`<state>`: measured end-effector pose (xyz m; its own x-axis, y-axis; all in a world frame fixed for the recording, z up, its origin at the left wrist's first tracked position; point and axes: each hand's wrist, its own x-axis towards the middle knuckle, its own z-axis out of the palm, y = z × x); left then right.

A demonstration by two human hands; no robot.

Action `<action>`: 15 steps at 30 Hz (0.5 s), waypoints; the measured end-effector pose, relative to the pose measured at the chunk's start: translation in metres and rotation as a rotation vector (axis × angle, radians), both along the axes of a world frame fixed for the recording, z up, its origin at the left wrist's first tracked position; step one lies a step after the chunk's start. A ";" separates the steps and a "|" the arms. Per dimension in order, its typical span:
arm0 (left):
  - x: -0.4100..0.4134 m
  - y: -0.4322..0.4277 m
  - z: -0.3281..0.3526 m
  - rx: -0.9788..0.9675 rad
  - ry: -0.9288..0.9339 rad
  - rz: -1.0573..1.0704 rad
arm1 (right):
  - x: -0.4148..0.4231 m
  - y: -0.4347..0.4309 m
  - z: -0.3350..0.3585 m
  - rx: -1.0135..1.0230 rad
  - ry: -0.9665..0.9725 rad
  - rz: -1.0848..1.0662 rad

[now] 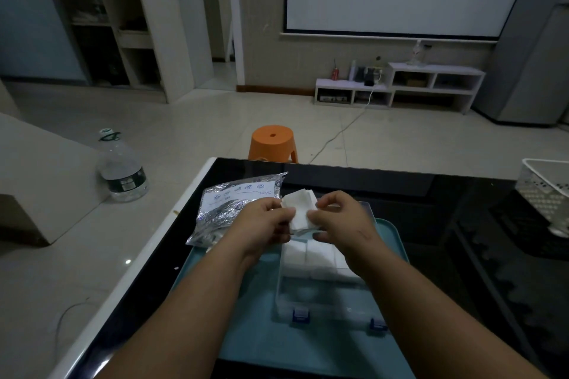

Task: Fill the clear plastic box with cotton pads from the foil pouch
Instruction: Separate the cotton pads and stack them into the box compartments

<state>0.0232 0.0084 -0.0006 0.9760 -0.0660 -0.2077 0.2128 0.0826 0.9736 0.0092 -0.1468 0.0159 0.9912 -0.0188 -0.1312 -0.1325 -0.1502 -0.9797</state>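
On the glossy black table (431, 194), left hand (264, 221) and right hand (341, 215) pinch a stack of cotton pads (300, 209) from either side, hovering right over the clear plastic box (323, 295)'s already-padded far end, with its empty half nearer the person and the foil pouch (234, 203) just left.

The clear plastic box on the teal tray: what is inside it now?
White cotton pads fill the far part of the clear plastic box; its near part looks bare. The left hand and right hand, gripping another white pad stack, cover the far edge.
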 end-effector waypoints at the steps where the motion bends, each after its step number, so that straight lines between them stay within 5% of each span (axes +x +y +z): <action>1: 0.001 0.000 -0.001 0.002 -0.002 0.008 | 0.000 0.001 0.000 -0.005 0.024 0.021; 7: 0.004 -0.002 -0.004 -0.031 -0.031 0.052 | -0.001 0.001 0.000 0.124 0.106 0.013; 15: -0.005 -0.013 -0.004 -0.472 0.135 -0.058 | -0.003 0.007 -0.003 0.179 0.133 0.096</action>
<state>0.0181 -0.0048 -0.0051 0.9343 -0.2371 -0.2663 0.3519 0.4918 0.7965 0.0062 -0.1401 0.0133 0.9612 0.1096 -0.2532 -0.2554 0.0060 -0.9668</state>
